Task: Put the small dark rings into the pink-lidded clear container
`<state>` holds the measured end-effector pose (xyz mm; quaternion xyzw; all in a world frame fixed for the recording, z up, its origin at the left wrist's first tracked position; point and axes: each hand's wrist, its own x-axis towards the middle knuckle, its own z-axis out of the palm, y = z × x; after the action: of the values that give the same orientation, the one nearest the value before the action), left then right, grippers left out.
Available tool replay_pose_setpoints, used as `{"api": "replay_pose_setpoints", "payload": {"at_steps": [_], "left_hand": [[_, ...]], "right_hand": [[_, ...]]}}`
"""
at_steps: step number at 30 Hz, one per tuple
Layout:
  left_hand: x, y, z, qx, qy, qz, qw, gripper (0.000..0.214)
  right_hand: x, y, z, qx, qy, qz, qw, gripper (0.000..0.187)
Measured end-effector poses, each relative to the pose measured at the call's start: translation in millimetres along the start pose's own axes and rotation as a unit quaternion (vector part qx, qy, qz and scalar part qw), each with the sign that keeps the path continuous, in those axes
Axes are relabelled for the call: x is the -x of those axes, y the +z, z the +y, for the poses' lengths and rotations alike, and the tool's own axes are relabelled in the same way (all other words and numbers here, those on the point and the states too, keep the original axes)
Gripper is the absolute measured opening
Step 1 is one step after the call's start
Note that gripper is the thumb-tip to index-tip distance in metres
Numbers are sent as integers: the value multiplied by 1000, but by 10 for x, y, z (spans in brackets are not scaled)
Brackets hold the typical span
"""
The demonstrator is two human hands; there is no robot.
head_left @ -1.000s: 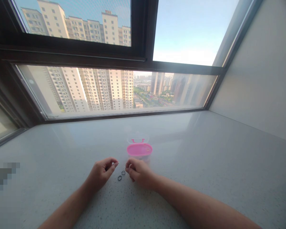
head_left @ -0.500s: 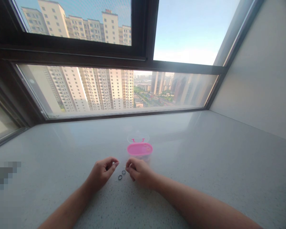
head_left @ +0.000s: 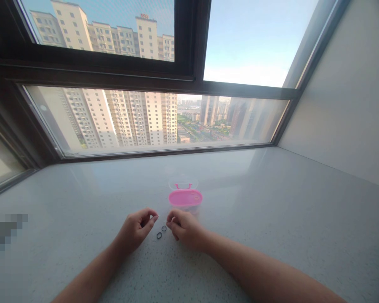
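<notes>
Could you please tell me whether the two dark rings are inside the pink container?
No, the dark rings lie on the pale countertop, near the right hand.

a person's bare left hand [head_left: 135,229] at left with slim fingers [head_left: 150,211], narrow left wrist [head_left: 117,245], smooth bare left forearm [head_left: 91,271] widening toward the near side, bare right hand [head_left: 188,229] at right, slender right wrist [head_left: 207,241], smooth bare right forearm [head_left: 255,263] broadening toward the near right
</notes>
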<state>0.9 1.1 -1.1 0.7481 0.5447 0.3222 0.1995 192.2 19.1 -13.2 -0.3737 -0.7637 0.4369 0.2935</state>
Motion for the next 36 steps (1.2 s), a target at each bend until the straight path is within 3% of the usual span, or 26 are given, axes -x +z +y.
{"api": "replay_pose_setpoints", "payload": {"at_steps": [22,36], "left_hand": [[14,16,26,26,-3,15,1000,28],[116,27,156,-34,46,150,987,21]], "right_hand": [[11,25,46,-51,-19,7,998,5],[72,10,-36,-97,-75,59,991,10]]}}
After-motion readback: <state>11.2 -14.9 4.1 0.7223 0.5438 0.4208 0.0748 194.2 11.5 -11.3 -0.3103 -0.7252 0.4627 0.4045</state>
